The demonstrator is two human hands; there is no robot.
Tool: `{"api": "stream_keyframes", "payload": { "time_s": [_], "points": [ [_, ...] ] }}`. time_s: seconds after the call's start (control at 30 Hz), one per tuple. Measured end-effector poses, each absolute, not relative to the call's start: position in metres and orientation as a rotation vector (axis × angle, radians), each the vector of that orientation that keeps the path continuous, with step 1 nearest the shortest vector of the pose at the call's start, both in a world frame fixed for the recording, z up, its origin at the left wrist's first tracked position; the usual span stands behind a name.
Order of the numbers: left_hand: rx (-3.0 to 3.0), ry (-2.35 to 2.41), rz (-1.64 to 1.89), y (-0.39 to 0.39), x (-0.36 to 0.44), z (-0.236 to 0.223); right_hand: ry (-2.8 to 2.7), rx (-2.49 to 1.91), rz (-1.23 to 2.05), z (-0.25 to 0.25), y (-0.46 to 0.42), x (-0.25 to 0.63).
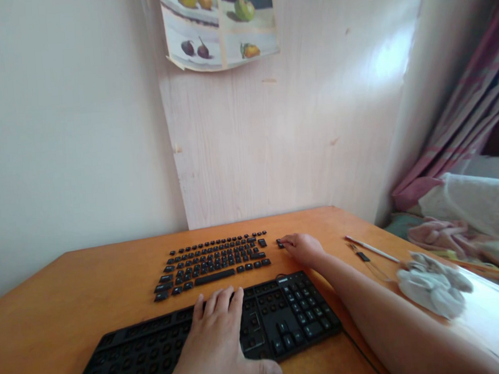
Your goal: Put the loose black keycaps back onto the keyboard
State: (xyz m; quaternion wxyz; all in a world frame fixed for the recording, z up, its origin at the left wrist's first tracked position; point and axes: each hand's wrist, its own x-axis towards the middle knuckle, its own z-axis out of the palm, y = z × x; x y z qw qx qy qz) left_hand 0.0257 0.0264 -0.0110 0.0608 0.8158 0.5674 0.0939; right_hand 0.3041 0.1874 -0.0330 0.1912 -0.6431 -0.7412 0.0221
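A black keyboard frame [284, 315] with most keycaps removed lies at the near edge of the orange table [69, 291]. My left hand [220, 343] rests flat on it, fingers stretched out and apart. Behind it the loose black keycaps [214, 260] are laid out on the table in keyboard order. My right hand [300, 246] reaches past the frame, its fingers pinched on a single keycap [280, 243] just right of the laid-out rows.
A crumpled white cloth [431, 288] lies at the right of the table, with a thin white stick [373, 249] and a small wire tool [363, 256] beside it. A fruit picture [219, 24] hangs on the wall. Bedding [468, 206] lies beyond the right edge.
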Motion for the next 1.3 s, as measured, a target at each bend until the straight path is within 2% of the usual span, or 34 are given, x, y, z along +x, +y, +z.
{"api": "stream_keyframes", "payload": {
  "time_s": [0.33, 1.3],
  "points": [
    [2.484, 1.707, 0.302, 0.025, 0.025, -0.013, -2.143, -1.813, -0.005, -0.033, 0.186, 0.301],
    [2.497, 1.670, 0.354, 0.023, 0.025, -0.011, -2.127, -1.853, 0.203, -0.022, 0.182, 0.301]
  ]
}}
